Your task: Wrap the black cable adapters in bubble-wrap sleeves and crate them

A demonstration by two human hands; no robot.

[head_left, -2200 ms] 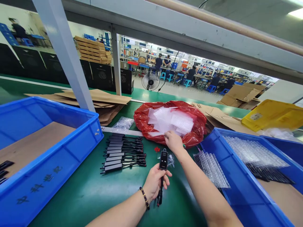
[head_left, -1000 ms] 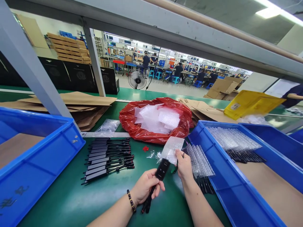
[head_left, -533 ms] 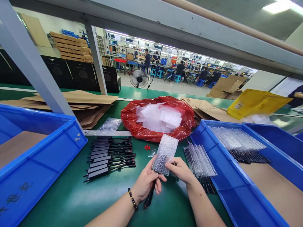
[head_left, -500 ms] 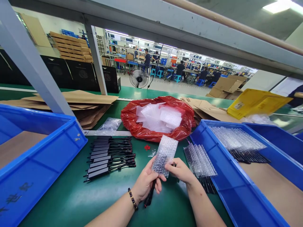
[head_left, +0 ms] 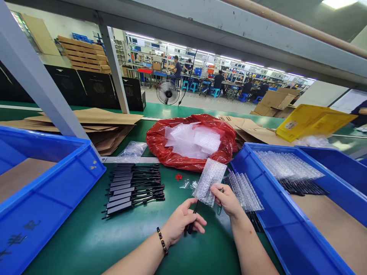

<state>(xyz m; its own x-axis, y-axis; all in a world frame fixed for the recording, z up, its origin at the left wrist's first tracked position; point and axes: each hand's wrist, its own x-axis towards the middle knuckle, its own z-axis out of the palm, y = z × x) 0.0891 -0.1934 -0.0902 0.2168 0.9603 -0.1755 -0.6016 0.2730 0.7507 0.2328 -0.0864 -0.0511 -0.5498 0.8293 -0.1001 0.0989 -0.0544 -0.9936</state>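
Note:
My right hand pinches the lower right edge of a clear bubble wrap bag, which is tilted over the green bench. A black cable hangs from the bag's lower end, and a small green, coiled-looking item shows under the right fingers. My left hand has its fingers spread beside the cable; the cable's lower end passes behind them. On the left lies a row of flat black devices with cables. Filled bubble wrap bags lie overlapped on the right.
A red plastic bag full of bubble wrap bags stands ahead. Small red pieces lie before it. Blue bins flank the bench; the right bin holds more wrapped devices. Cardboard sheets and a yellow bin lie farther back.
The bubble wrap bag has moved to the right and slightly up with my right hand. My left hand has come off the bag, its fingers now spread.

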